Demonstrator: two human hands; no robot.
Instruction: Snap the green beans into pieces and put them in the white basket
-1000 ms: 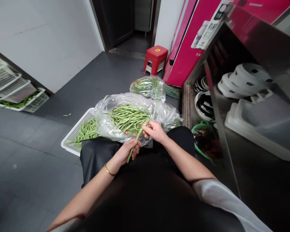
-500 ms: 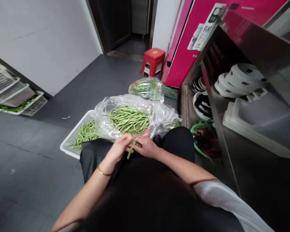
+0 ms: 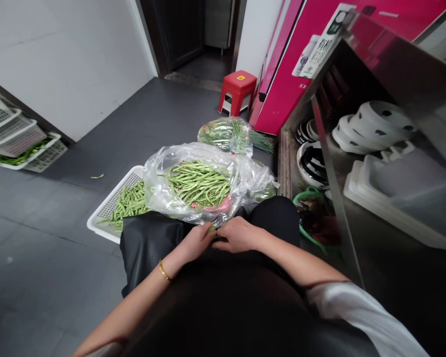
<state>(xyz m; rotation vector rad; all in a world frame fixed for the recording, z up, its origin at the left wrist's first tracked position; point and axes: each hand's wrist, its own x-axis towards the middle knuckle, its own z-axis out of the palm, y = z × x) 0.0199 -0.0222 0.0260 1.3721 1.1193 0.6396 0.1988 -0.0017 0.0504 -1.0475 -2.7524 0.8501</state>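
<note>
- At the far left edge of the grey tiled floor [image 3: 59, 258], stacked white perforated plastic trays [image 3: 18, 141] stand against the wall. The lowest carries a few green stalks.
- Left of the knees, a white perforated plastic basket [image 3: 113, 201] sits on the floor with a thin layer of loose green beans [image 3: 131, 202]. This is probably the portion already handled.
- Touching the basket's right side and the front edge of the lap, a clear plastic bag [image 3: 158, 196] lies open, heaped with long green beans [image 3: 198, 182]. Judging by this heap, far more is left than done.
- On the black apron [image 3: 223, 297], just below the bag's mouth, the left hand [image 3: 196, 242] and right hand [image 3: 241, 234] meet fingertip to fingertip. Both are pinched on a single green bean [image 3: 212, 229], and only a short length of it shows between them. A gold bangle [image 3: 164, 271] circles the left wrist.
- Behind the heaped bag lies a second clear bag of thin greens [image 3: 225, 134], with a red plastic stool [image 3: 238, 89] farther back.
- Along the floor's right edge, a steel shelf unit [image 3: 357, 238] holds round white lids [image 3: 375, 124].
</note>
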